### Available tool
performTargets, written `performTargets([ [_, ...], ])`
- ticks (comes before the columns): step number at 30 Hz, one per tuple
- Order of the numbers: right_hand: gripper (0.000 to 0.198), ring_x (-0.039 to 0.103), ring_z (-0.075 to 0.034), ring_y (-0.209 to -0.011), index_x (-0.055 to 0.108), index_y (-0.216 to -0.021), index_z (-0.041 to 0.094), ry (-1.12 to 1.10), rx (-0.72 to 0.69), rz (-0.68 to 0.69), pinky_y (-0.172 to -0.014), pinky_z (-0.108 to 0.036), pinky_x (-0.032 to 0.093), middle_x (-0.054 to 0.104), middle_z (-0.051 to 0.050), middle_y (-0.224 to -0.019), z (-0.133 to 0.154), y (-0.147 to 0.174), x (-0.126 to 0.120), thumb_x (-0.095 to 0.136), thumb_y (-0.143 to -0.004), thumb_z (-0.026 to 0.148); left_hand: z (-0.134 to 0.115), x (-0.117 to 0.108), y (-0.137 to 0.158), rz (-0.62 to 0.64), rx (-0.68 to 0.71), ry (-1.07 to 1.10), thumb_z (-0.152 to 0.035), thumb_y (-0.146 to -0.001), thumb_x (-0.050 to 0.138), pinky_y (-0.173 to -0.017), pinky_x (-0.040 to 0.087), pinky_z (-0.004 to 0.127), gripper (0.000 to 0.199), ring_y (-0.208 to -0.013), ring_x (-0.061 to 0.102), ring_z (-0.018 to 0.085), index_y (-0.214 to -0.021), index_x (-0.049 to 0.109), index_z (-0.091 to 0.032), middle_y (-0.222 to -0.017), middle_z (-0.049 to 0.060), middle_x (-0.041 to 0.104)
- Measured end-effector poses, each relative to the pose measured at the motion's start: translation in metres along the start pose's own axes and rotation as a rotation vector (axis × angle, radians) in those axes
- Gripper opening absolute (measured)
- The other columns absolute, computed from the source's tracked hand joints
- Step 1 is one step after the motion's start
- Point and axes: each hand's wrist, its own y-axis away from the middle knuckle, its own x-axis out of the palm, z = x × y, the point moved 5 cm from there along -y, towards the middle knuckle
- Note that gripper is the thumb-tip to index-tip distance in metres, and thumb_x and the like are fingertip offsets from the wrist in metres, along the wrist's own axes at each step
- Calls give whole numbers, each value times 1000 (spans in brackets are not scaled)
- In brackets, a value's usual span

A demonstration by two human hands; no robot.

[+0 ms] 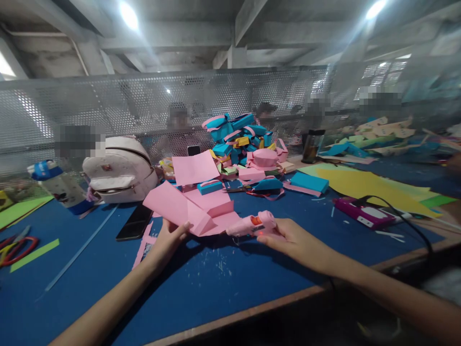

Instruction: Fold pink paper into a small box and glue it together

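Observation:
My left hand (173, 238) pinches the near left edge of a folded pink paper (196, 211), its thumb on top. The paper has creases and raised flaps and is held just above the blue tabletop. In my right hand (288, 235) is a pink glue gun (254, 224) with an orange part on its body. Its nozzle points left and meets or nearly meets the paper's right edge; I cannot tell whether it touches. Behind the folded piece lies a flat pink sheet (194, 167), with a small blue paper box (210, 187) beside it.
A heap of blue, pink and yellow paper boxes (237, 137) rises at the back. On the left are a white backpack (120, 170), a bottle (63, 187), a black phone (135, 222) and red-handled scissors (21, 247). Rightward sit a purple power bank (363, 213) with a cable and yellow sheets (370, 187).

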Motion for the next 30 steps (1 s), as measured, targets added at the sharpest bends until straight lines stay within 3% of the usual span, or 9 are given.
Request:
performTargets([
  [5, 34, 57, -18, -69, 68, -98, 19, 61, -66, -18, -63, -27, 40, 68, -3, -79, 9, 3, -2, 53, -91, 48, 2, -2, -2, -20, 5, 19, -24, -68, 80, -72, 57, 24, 61, -97, 68, 19, -121, 49, -24, -116, 5, 66],
  [10, 32, 62, -19, -78, 65, -108, 19, 19, -111, -4, -69, -28, 44, 71, -5, -94, 15, 0, 5, 53, -92, 45, 1, -1, -2, -12, 19, 0, -25, -68, 80, -70, 57, 24, 63, -95, 68, 18, -123, 49, -25, -116, 5, 66],
  [17, 34, 56, -17, -67, 65, -87, 16, 106, -87, -96, -59, -27, 38, 68, -4, -79, 7, -4, -3, 52, -91, 47, 1, -2, -1, 26, 24, -28, -29, -74, 76, -78, 57, 26, 59, -106, 66, 21, -126, 47, -25, -126, 7, 63],
  [26, 32, 59, -18, -75, 67, -107, 21, 114, -142, 61, -68, -26, 42, 69, -4, -91, 20, 1, -3, 51, -93, 45, 0, -1, -1, -17, 5, 3, -23, -70, 78, -71, 57, 23, 58, -100, 67, 20, -121, 50, -24, -117, 5, 66],
  [30, 33, 58, -17, -73, 66, -106, 19, 71, -145, 20, -67, -26, 42, 68, -4, -88, 20, -4, 2, 52, -93, 46, -2, 0, 0, -22, 5, -7, -23, -70, 77, -71, 57, 25, 58, -99, 67, 21, -121, 50, -24, -117, 5, 66],
])
